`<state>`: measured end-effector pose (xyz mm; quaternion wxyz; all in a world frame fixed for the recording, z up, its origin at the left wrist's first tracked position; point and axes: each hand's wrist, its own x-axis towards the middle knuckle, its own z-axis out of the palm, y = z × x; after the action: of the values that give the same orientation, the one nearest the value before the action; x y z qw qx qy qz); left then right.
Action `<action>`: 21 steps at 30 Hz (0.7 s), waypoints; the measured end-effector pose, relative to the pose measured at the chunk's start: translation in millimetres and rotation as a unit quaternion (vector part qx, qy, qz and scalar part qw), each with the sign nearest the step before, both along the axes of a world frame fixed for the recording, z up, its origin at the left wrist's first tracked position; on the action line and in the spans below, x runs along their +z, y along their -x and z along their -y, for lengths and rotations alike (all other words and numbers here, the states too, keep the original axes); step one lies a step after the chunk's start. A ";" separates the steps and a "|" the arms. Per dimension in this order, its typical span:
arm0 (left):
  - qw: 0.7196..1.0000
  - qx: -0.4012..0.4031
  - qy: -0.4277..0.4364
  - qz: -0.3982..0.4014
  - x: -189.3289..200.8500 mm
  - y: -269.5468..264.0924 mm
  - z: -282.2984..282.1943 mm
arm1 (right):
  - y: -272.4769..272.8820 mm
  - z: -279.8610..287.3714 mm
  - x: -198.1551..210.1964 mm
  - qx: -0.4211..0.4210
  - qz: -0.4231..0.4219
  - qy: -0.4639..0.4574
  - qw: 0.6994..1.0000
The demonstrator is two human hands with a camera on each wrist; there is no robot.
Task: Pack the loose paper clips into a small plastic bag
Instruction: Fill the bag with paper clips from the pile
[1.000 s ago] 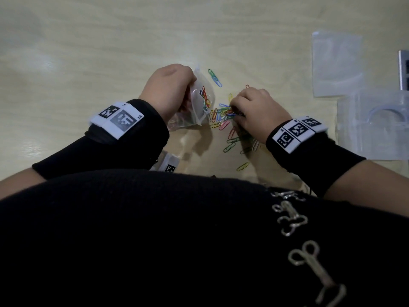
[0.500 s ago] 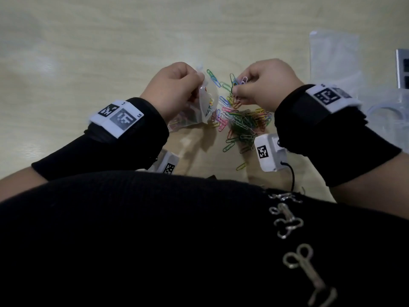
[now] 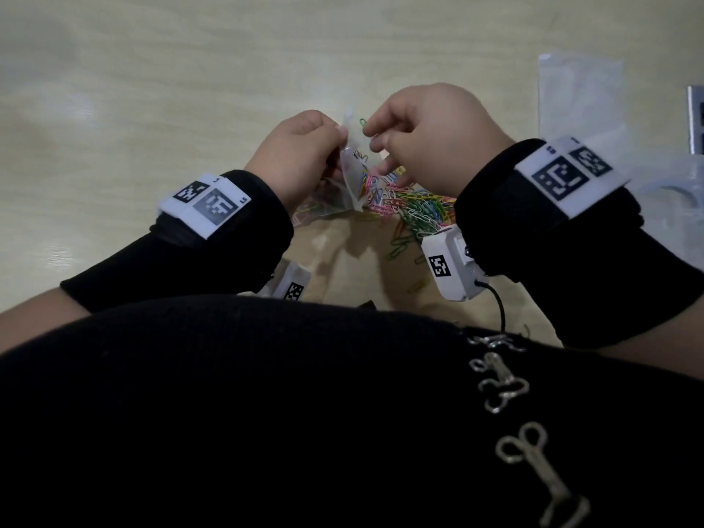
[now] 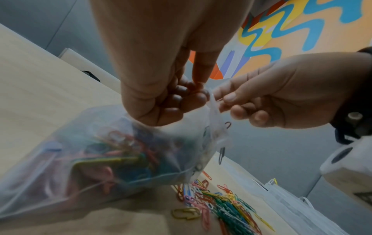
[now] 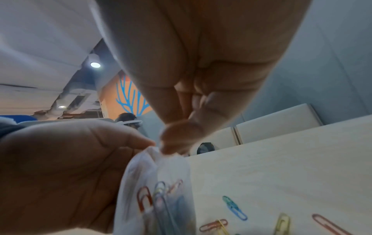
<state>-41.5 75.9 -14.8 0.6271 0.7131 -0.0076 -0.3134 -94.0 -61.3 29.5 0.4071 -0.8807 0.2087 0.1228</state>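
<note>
A small clear plastic bag (image 3: 354,173) (image 4: 100,159) (image 5: 157,182), part full of coloured paper clips, hangs just above the table. My left hand (image 3: 335,135) (image 4: 181,101) (image 5: 60,167) pinches it near its mouth. My right hand (image 3: 371,125) (image 4: 223,100) (image 5: 177,139) is at the bag's mouth, thumb and forefinger pinching a paper clip against the rim. A heap of loose paper clips (image 3: 415,211) (image 4: 225,205) (image 5: 235,206) lies on the pale wooden table (image 3: 190,89) under and right of the bag, partly hidden by my right wrist.
Flat empty plastic bags (image 3: 579,89) lie at the back right, with a clear plastic container (image 3: 670,207) nearer on the right and a dark device (image 3: 697,123) at the right edge. My black-clad body covers the table's near edge.
My right hand rose from the heap on the table up to the bag's mouth, carrying a clip. The left hand lifted the bag slightly and kept hold of it.
</note>
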 end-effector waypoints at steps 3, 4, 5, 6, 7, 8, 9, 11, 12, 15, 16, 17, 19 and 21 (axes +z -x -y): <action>1.000 0.012 0.012 -0.012 1.2 -0.2 -0.3 | 1.5 3.2 -7.2 -0.014 -0.008 0.068 0.998; 1.000 0.014 0.013 -0.014 1.5 0.1 -0.2 | 2.7 2.4 -9.4 -0.008 -0.051 0.054 0.997; 1.000 0.015 0.013 -0.015 1.5 0.3 -0.1 | 4.5 1.0 -12.7 0.006 -0.098 0.026 0.995; 1.000 0.016 0.013 -0.015 1.4 0.4 0.1 | 6.8 -1.9 -15.2 0.016 -0.139 -0.009 0.990; 1.000 0.017 0.013 -0.017 1.0 0.3 0.3 | 8.7 -3.4 -18.9 0.016 -0.162 -0.041 0.986; 1.000 0.018 0.013 -0.017 0.2 0.0 0.4 | 10.3 -6.2 -19.6 0.007 -0.175 -0.072 0.982; 1.000 0.019 0.014 -0.017 -0.8 -0.4 0.4 | 11.3 -7.3 -21.6 -0.007 -0.178 -0.103 0.979; 1.000 0.017 0.012 -0.014 -2.5 -0.9 -0.4 | 12.1 -8.0 -22.6 -0.049 -0.165 -0.159 0.972; 1.000 0.017 0.011 -0.013 -2.9 -1.0 -0.7 | 12.7 -7.9 -20.4 -0.069 -0.158 -0.185 0.968; 1.000 0.019 0.004 -0.009 -3.6 -1.4 -1.0 | 12.2 -6.0 -9.2 -0.098 -0.144 -0.253 0.952; 1.000 0.019 0.003 -0.008 -3.0 -1.1 -1.1 | 11.6 -5.8 -3.9 -0.106 -0.138 -0.268 0.947; 1.000 0.019 0.003 -0.008 -2.2 -0.7 -1.1 | 10.4 -6.1 0.0 -0.115 -0.130 -0.278 0.945; 1.000 0.020 0.002 -0.011 -1.1 0.0 -1.3 | 6.9 -6.8 4.3 -0.130 -0.109 -0.278 0.946; 1.000 0.020 0.003 -0.013 0.4 1.1 -1.2 | 3.8 -7.8 3.8 -0.123 -0.074 -0.242 0.960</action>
<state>-42.6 77.1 -14.4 0.6352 0.7074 0.0139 -0.3095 -97.8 -53.5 33.3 0.6030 -0.7119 0.3096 0.1835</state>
